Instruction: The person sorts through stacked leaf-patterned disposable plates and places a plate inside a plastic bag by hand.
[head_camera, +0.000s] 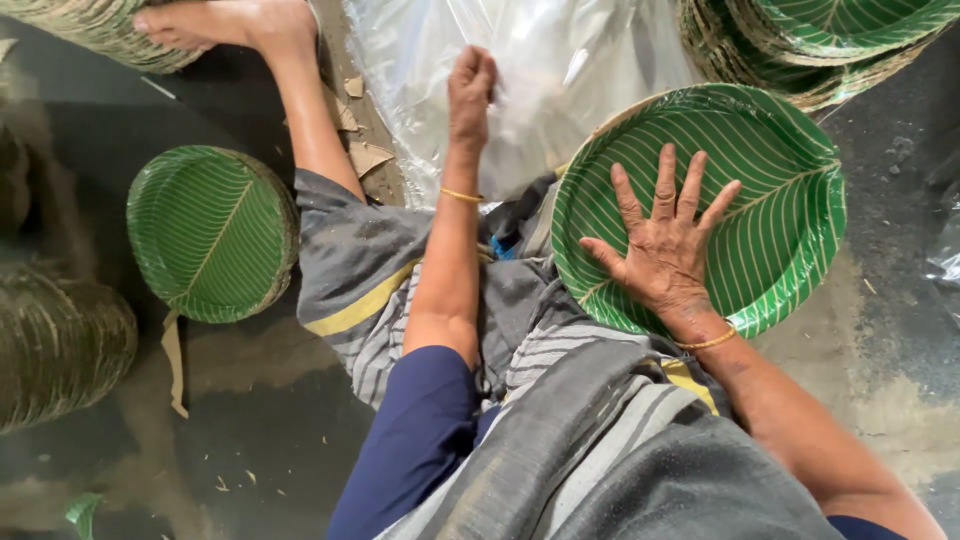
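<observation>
Green leaf-print plate (770, 190) lies by the person's lap, empty, with the right hand (668, 250) pressed flat on it, fingers spread. The left hand (470, 90) pinches the clear plastic bag (560, 60), fingers closed on the film. Plate stacks stand left (212, 232) and top right (830, 40) on the floor (270, 440).

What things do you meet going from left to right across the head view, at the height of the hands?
Stack of green plates on its side → green plate stack by the leg → left hand gripping the clear plastic sheet → right hand flat on the big green plate.
</observation>
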